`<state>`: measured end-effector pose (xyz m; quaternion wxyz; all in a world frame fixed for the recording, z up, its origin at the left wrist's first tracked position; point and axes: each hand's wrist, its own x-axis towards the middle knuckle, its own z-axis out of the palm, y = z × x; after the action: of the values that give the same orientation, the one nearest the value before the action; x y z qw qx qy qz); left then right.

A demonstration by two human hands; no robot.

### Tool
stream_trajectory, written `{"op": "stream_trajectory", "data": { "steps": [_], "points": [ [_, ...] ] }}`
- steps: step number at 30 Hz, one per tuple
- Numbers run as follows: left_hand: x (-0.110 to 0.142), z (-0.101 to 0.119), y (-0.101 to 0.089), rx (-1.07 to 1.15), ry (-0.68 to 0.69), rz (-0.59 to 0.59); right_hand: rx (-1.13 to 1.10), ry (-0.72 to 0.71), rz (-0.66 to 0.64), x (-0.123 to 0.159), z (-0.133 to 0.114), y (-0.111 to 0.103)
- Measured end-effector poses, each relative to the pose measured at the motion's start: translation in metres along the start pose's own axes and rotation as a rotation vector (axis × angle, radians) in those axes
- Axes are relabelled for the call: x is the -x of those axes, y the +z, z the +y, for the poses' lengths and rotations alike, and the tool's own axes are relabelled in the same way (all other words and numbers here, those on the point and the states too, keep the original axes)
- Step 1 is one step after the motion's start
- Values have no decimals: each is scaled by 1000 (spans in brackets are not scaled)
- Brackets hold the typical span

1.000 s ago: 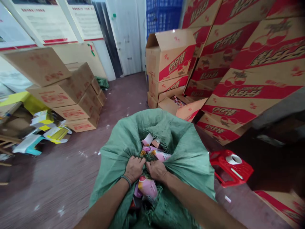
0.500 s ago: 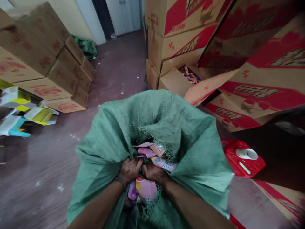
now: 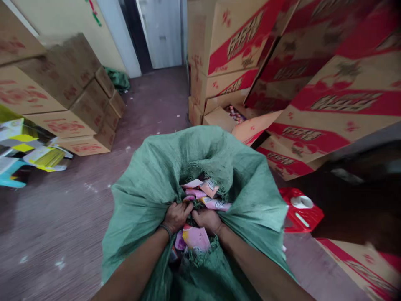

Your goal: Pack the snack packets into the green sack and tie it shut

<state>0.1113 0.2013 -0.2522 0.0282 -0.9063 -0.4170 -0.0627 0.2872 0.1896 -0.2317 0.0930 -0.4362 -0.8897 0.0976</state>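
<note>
At left of centre, the left hand (image 3: 177, 216) clutches bunched cloth of a green woven sack (image 3: 140, 184) in the centre foreground; close beside it, the right hand (image 3: 208, 220) clenches more, apparently gathering the mouth, which calls for firm, even grips. The sack looks bulky and frayed, pink packets (image 3: 196, 238) exposed; blur perhaps hides finer finger placement.

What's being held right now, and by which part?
The green sack, gripped by the gathered edges of its mouth: left hand and right hand nearly together, pink packets showing between the edges.
</note>
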Motion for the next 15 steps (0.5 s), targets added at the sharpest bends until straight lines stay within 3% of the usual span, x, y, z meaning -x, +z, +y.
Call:
{"op": "stream_trajectory", "data": {
  "steps": [2,3,5,7,9,12,15],
  "points": [
    [1,6,-14,9,46,9,-10,-10,8,20,-7,-49],
    [3,10,-22,17,61,13,-59,56,49,34,-8,-78],
    [7,20,-37,50,66,4,-184,326,240,62,-5,-143],
    [9,31,-53,127,47,-38,-284,655,513,83,-1,-209],
    [8,39,-72,237,4,-93,-426,869,739,93,-4,-264],
    [2,34,-112,319,-88,-101,-768,940,898,85,-30,-310],
    [3,-5,-170,336,-242,-25,-1031,825,894,64,-72,-326]
  ]
}}
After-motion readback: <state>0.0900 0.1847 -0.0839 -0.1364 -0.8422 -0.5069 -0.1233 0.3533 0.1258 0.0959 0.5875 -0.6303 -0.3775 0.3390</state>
